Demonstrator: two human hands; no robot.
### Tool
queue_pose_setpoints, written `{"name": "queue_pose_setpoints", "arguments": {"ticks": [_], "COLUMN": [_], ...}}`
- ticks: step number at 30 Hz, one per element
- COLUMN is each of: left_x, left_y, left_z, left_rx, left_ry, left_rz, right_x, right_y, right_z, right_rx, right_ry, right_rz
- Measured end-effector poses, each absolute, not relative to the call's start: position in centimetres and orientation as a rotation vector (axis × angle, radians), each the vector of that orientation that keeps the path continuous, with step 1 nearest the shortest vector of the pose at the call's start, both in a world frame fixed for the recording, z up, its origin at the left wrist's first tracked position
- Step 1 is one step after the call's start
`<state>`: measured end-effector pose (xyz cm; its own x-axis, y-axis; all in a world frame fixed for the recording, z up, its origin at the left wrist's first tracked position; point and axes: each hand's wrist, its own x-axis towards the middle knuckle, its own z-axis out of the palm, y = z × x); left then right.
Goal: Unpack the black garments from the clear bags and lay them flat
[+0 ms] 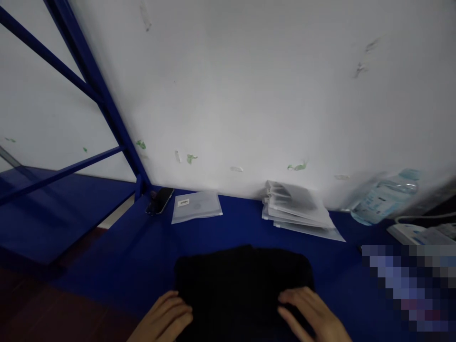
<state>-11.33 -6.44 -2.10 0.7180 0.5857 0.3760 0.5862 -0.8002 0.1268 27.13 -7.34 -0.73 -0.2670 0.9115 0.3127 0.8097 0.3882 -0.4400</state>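
Observation:
A folded black garment [245, 289] lies on the blue table in front of me, low in the head view; it is too dark to make out its kind. My left hand [166, 316] is at its left edge, fingers stretched out and lightly bent, with the fingertips on or just beside the cloth. Over the right side of the garment is my right hand [313, 311], its thumb and fingers apart and nothing visible between them. Both wrists run out of view at the bottom.
On the blue table [242, 221] along the wall are a phone [160, 200], a flat translucent zip bag [197, 206], a stack of similar bags [299, 209] and a clear bottle [386, 197]. A blue metal frame [117, 126] rises at the left. A blurred-out patch covers the lower right.

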Motion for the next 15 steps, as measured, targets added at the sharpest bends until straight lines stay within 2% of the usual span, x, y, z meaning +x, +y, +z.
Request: {"name": "queue_pose_setpoints", "arguments": {"ticks": [6,11,15], "left_x": [-9.0,-10.2,-11.3], "left_y": [-5.9,-3.4,-0.3], "left_z": [-0.6,-2.7,-2.3], "left_rx": [-2.919,-2.781,-2.865], "left_ry": [-1.295,-1.422,-1.418], "left_rz": [-0.540,-0.351,-0.347], "right_x": [29.9,30.0,29.3], "right_y": [-3.6,-3.5,-4.6], "right_z": [-2.1,-3.3,-3.4], "right_rx": [-1.574,-1.593,-1.630], "right_ry": [-2.085,-2.133,-2.090], "right_rz": [-0.059,-0.026,-0.036]}}
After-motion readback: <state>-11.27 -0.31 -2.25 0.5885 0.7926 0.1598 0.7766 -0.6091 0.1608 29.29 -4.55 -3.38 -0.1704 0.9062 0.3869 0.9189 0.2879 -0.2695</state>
